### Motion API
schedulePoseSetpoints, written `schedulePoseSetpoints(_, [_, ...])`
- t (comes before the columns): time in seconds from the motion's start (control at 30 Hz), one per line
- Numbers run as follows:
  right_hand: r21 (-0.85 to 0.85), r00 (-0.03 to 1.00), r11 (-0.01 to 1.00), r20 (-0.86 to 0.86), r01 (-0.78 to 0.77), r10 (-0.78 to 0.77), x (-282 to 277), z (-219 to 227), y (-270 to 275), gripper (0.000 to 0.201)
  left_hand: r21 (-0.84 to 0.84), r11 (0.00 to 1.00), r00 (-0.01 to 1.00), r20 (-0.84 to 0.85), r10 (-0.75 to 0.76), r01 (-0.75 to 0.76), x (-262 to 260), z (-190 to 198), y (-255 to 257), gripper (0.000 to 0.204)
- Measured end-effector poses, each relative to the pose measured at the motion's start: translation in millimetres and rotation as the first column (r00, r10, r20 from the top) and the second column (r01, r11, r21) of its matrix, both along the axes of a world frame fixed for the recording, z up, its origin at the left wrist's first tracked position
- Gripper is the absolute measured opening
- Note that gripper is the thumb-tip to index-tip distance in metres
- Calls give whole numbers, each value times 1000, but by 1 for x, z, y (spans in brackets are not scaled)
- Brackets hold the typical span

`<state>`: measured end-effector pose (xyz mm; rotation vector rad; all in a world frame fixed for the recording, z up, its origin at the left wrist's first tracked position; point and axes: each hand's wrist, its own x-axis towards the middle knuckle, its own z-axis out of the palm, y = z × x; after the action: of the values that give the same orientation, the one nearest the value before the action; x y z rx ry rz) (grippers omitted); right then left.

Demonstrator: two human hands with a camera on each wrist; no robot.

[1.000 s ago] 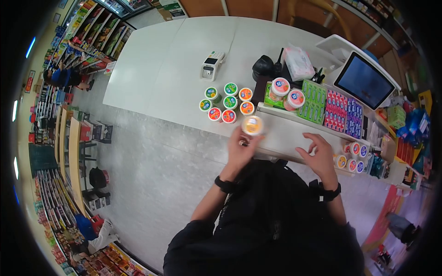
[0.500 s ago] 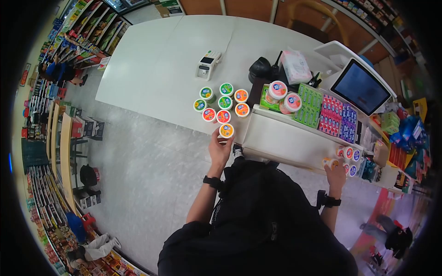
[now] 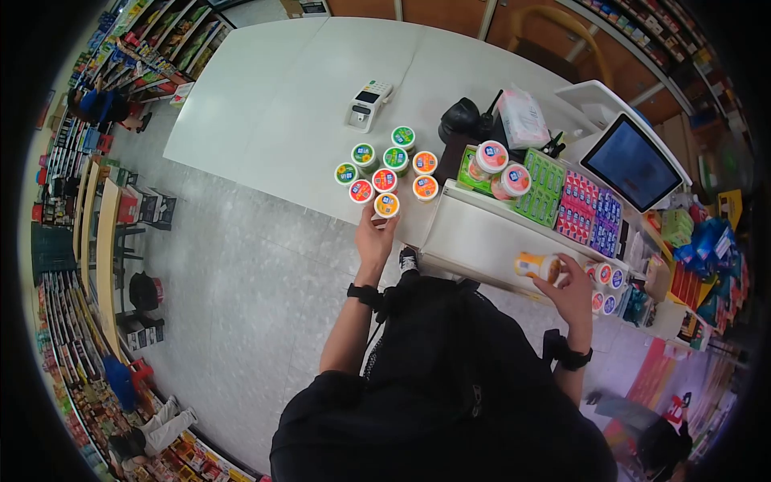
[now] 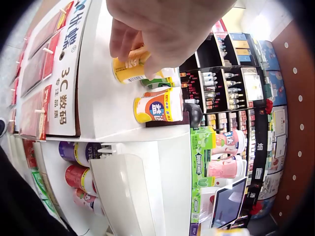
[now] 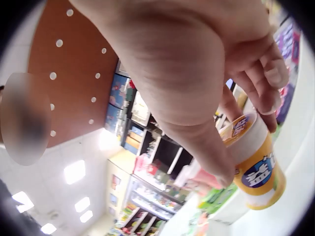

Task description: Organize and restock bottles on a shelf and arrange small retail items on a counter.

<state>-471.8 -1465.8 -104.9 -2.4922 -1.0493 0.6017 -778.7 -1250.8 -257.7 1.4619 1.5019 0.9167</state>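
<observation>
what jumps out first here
A cluster of bright-lidded tubs on the white counter, with the left hand gripping the nearest yellow tub. The right hand holds another yellow tub on its side over the sloped white display top.

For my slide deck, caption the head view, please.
At a shop counter, the left hand touches an orange-lidded tub while the right hand grips a yellow tub.

Bare white counter beyond the card reader, clustered tubs crowding its near edge
</observation>
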Motion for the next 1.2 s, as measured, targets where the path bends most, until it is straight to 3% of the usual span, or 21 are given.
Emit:
schedulePoseSetpoints(0.07, [204,959,969,-216,-140,185,-21,21,30,66,-14,1000,1000,-6,2,-3,-2,-4,3,55])
schedulePoseSetpoints(0.13, [362,893,891,-248,-273,375,-47,29,64,62,-12,1000,1000,-24,4,-4,-4,-12,4,56])
schedulePoseSetpoints(0.2, [388,830,824,-211,-413,516,-72,33,96,61,-12,1000,999,-36,11,-12,-5,-17,2,57])
schedulePoseSetpoints(0.23, [388,830,823,-209,-414,516,-82,31,110,61,-56,998,999,-46,1,-3,-6,-19,2,57])
schedulePoseSetpoints(0.3, [304,784,747,1,-591,621,-103,13,134,56,-99,995,998,-59,-2,-4,-11,-18,0,58])
schedulePoseSetpoints(0.33, [307,779,742,0,-597,627,-109,-1,143,56,-89,996,996,-86,-12,5,-10,-15,-3,57])
schedulePoseSetpoints(0.4, [298,736,678,169,-672,656,-122,-28,157,57,-83,997,993,-115,-13,3,-9,-13,-9,57])
schedulePoseSetpoints(0.47, [230,729,695,130,-681,672,-133,-37,169,56,-100,995,987,-160,1,-17,-7,-13,-14,62])
schedulePoseSetpoints(0.63, [83,690,692,232,-717,686,-154,-67,193,57,-122,992,997,-81,15,-25,-9,-10,-19,68])
schedulePoseSetpoints(0.73, [20,675,689,222,-724,703,-161,-75,198,49,-141,990,987,-156,-38,16,-6,-12,-19,72])
schedulePoseSetpoints(0.87, [-54,713,732,188,-679,675,-164,-92,198,48,-74,997,983,-179,-50,37,-1,-24,-20,81])
schedulePoseSetpoints(0.93, [-37,708,717,130,-696,694,-162,-87,194,42,-60,994,981,-167,-98,89,6,-30,-20,83])
schedulePoseSetpoints(1.0, [119,709,700,175,-704,683,-156,-85,186,34,-60,998,998,-54,-25,22,6,-36,-21,86])
schedulePoseSetpoints(1.03, [112,746,740,180,-663,641,-151,-82,179,34,-59,998,998,-54,-41,38,6,-34,-22,87])
schedulePoseSetpoints(1.1, [265,771,730,104,-631,629,-141,-72,163,34,-58,992,993,-43,-112,110,7,-34,-19,89])
schedulePoseSetpoints(1.13, [341,775,716,68,-610,628,-133,-67,154,33,39,992,993,-29,-119,120,8,-36,-16,89])
schedulePoseSetpoints(1.17, [230,784,771,-50,-594,619,-124,-60,146,45,136,983,993,-11,-121,121,9,-40,-15,89])
schedulePoseSetpoints(1.2, [224,810,796,-45,-563,585,-113,-61,135,45,134,978,987,-3,-162,161,13,-35,-15,89])
